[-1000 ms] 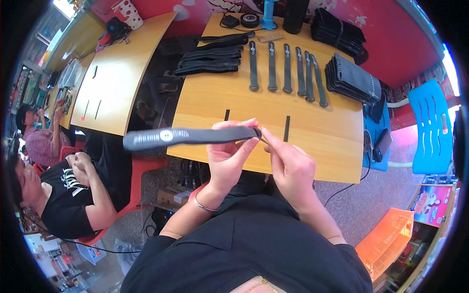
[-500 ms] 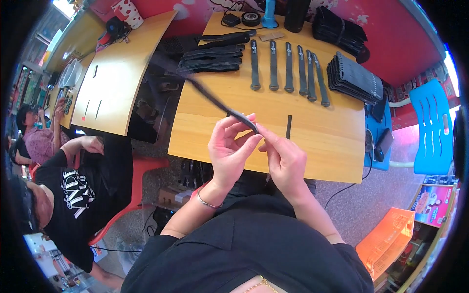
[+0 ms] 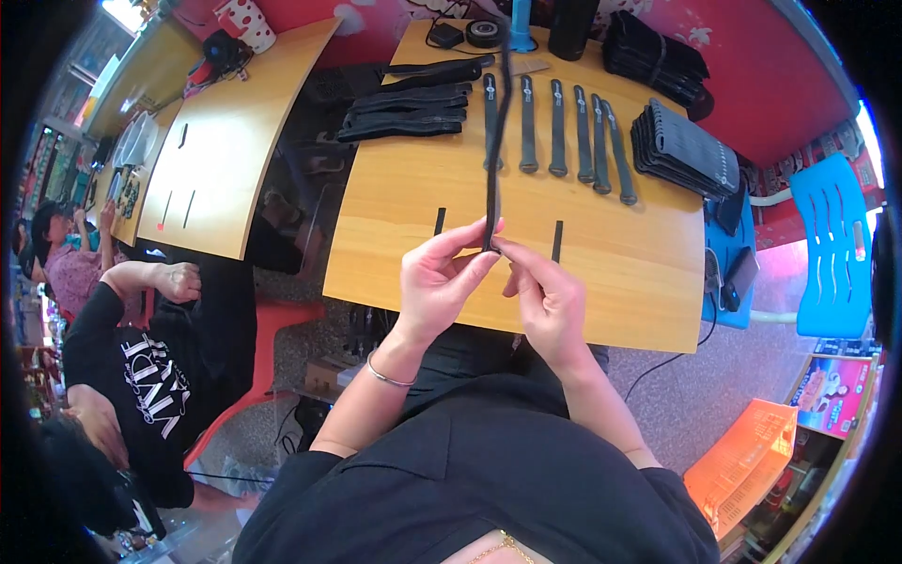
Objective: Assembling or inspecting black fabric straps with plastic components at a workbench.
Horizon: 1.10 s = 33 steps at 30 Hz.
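Observation:
Over the near part of the wooden table, a long thin black strap (image 3: 496, 179) rises from my fingers toward the far edge. My left hand (image 3: 440, 287) pinches its near end between thumb and fingers. Close beside it, my right hand (image 3: 550, 305) has its thumb and index finger at that same end. Past my hands lie several dark grey straps (image 3: 528, 127) with rounded ends, set side by side. A pile of black straps (image 3: 404, 113) is left of them, and a stack of grey straps (image 3: 684, 148) sits to the right.
Two short dark strips (image 3: 558, 242) mark the tabletop (image 3: 620, 273). At the back stand a black cylinder (image 3: 569, 33) and a banded black bundle (image 3: 655, 61). A blue chair (image 3: 832, 244) and an orange crate (image 3: 742, 465) are on the right. A person in black (image 3: 141, 376) sits left.
The black strap has swung from pointing far left to pointing nearly straight away from me, uncovering a dark strip on the table. Both hands keep their place at its near end.

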{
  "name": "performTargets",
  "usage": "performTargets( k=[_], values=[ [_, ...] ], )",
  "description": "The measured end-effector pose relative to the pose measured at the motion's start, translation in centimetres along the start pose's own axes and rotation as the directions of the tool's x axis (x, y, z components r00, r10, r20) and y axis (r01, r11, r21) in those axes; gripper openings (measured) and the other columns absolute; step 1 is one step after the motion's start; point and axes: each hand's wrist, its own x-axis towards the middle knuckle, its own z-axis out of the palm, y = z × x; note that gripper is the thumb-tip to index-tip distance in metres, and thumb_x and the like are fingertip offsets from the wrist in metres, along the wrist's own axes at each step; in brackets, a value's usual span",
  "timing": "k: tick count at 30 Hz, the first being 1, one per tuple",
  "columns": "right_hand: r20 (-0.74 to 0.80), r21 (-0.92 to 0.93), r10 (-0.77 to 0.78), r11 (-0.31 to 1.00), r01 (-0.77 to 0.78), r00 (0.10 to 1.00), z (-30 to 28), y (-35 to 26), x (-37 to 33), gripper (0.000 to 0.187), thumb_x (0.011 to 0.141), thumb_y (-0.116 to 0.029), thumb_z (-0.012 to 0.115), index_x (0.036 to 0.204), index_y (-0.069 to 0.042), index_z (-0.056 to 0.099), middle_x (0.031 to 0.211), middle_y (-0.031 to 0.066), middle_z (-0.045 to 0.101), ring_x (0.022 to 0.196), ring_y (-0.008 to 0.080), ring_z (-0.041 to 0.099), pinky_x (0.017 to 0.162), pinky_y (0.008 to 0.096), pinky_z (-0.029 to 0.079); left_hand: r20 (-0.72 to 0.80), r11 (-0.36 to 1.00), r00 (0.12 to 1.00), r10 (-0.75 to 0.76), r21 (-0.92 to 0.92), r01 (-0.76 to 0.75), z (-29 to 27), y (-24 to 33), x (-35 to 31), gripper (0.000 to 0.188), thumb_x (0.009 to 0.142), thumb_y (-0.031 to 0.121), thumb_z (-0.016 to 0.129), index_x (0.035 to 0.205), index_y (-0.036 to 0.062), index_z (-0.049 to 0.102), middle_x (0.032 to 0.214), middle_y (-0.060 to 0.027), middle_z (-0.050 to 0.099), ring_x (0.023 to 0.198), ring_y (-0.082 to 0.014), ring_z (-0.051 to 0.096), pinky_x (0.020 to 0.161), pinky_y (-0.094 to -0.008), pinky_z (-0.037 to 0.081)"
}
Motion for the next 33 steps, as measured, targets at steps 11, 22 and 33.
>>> performTargets(
  k=[11, 22, 33],
  values=[
    [0.108, -0.044, 0.034, 0.999, -0.029, 0.994, -0.6, 0.2, -0.3, 0.031, 0.083, 0.007, 0.053, 0.108, -0.007, 0.065, 0.073, 0.0073, 0.062, 0.059, 0.0126, 0.058, 0.054, 0.0247, 0.045, 0.151, 0.987, 0.977, -0.148, 0.088, 0.136, -2.6, 0.5, 0.3, 0.027, 0.087, -0.01, 0.05, 0.112, -0.0091, 0.057, 0.111, -0.0192, 0.062, 0.101, -0.0206, 0.061, 0.09, -0.0324, 0.051],
    [0.183, -0.149, 0.059, 0.988, -0.032, 0.981, -2.0, -1.3, 0.1, 0.031, 0.083, -0.001, 0.055, 0.111, -0.012, 0.064, 0.075, 0.0092, 0.064, 0.062, 0.0173, 0.062, 0.057, 0.0289, 0.048, 0.021, 0.965, 0.976, -0.216, -0.147, 0.216, -0.7, -0.2, -0.8, 0.018, 0.083, 0.0, 0.065, 0.094, -0.0008, 0.05, 0.096, -0.012, 0.065, 0.091, -0.0156, 0.064, 0.079, -0.0269, 0.053],
    [0.254, -0.119, 0.147, 0.986, -0.12, 0.956, -3.0, -1.7, 0.3, 0.027, 0.081, -0.01, 0.066, 0.108, -0.01, 0.065, 0.073, 0.0053, 0.062, 0.052, 0.0098, 0.048, 0.048, 0.0246, 0.039, 0.159, 0.942, 0.944, -0.289, 0.222, 0.251, -0.8, -0.6, -1.3, 0.017, 0.096, 0.014, 0.045, 0.087, 0.002, 0.055, 0.072, 0.0005, 0.059, 0.061, -0.0043, 0.05, 0.054, -0.0196, 0.043]
  ],
)
